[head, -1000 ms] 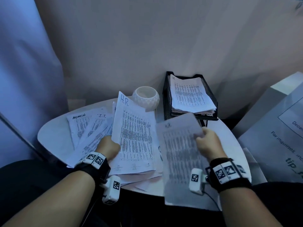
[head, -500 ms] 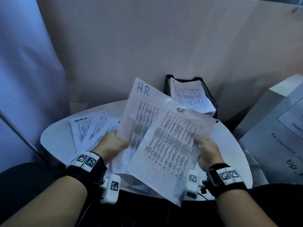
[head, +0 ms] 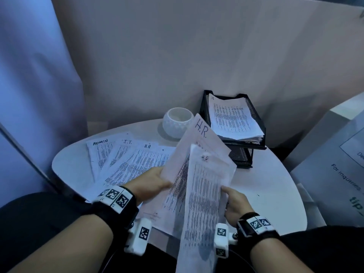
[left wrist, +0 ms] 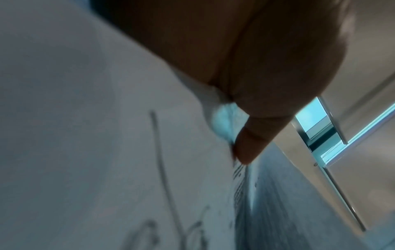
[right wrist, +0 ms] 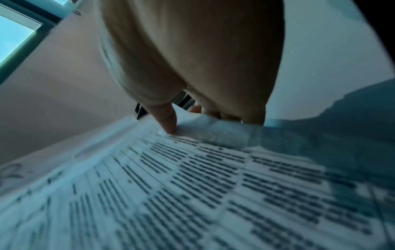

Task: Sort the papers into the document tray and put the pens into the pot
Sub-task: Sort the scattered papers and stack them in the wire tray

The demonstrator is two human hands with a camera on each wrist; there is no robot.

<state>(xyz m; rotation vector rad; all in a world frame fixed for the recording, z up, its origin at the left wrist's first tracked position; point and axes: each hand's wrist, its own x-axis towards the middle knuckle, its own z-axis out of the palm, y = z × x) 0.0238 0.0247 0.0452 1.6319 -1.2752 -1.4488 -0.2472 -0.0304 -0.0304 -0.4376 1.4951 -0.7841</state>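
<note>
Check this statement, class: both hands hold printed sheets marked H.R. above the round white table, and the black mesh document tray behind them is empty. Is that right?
Not quite. The black mesh document tray is not empty: its top tier holds a stack of printed sheets, as the head view shows. The rest stands: the left hand and right hand hold H.R. sheets above the round white table.

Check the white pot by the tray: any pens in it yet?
Empty as far as visible: the head view looks into the white pot and shows only bare inner wall, no pens; its very bottom is hidden.

printed papers (head: pixel 126 160) fanned on table; black mesh tray (head: pixel 254 115) stacked; white pot (head: pixel 178 123) upright.
</note>
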